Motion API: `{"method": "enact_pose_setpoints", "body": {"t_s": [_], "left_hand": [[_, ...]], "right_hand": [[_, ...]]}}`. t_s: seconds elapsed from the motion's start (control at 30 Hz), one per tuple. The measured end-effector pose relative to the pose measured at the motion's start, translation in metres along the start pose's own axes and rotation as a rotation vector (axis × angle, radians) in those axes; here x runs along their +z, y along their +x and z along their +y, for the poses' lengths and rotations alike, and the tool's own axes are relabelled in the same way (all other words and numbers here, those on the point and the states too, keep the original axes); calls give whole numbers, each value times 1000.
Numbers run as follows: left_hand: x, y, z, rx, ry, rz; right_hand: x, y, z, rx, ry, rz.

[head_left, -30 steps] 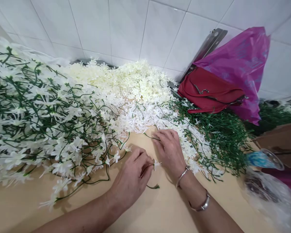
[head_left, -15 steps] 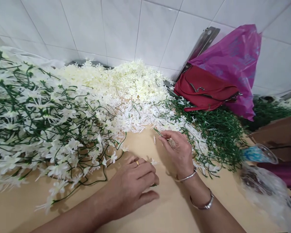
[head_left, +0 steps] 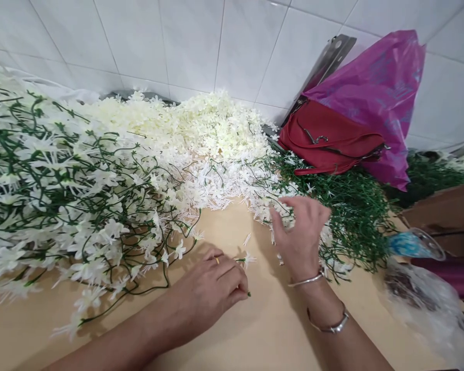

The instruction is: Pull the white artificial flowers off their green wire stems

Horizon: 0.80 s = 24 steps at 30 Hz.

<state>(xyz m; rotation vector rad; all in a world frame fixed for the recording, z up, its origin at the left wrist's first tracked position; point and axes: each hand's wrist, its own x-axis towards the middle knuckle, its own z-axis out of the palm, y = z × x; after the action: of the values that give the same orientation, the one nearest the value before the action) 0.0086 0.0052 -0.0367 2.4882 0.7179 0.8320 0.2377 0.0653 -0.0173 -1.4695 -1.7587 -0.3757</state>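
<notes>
My left hand (head_left: 221, 286) is low in the middle of the table, its fingers curled closed around a thin green artificial flower stem (head_left: 249, 294), of which only a tip shows. A white spiky flower piece (head_left: 249, 259) with a bit of green peeks out just beyond the knuckles. To the right, my right hand (head_left: 303, 234) hovers with thumb and fingers apart, nothing visible between them. Under and behind it lie loose white flower pieces (head_left: 268, 208) and a heap of green stems (head_left: 355, 221). A small white sliver (head_left: 247, 239) rests between the hands.
Assembled white flowers on green stems (head_left: 81, 206) are heaped at left. Cream petals (head_left: 216, 123) are piled against the tiled wall (head_left: 193, 46). A red bag (head_left: 328, 136) and a purple plastic bag (head_left: 386, 98) stand at right, with a clear plastic bag (head_left: 429, 309) nearer.
My right hand has moved right and opened; the green stem it pinched no longer shows there. My left thumb has closed in against the fingers.
</notes>
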Motion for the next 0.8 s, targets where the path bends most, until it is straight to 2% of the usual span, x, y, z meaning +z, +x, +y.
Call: {"method": "enact_pose_setpoints", "body": {"t_s": [0.07,0.17,0.37,0.43,0.53,0.63,0.8], "left_hand": [[-4,1,1,-1,-16,28],[-8,1,1,53,74,-15],[-6,-1,3,128,283,-168],[-3,-1,5,143,352,-191],[-1,0,6,112,271,-149],[-7,3,6,12,-28,-8],[-19,10,-4,-377,-659,284]], "right_hand": [[1,-5,-14,-50,87,-161],[0,-9,-23,-29,156,-337],[-17,1,-5,-165,350,-676],[-19,4,-2,-175,357,-750],[-16,6,-3,-163,327,-772],[-12,5,-4,-146,314,-740],[-12,3,-5,15,454,-502]]}}
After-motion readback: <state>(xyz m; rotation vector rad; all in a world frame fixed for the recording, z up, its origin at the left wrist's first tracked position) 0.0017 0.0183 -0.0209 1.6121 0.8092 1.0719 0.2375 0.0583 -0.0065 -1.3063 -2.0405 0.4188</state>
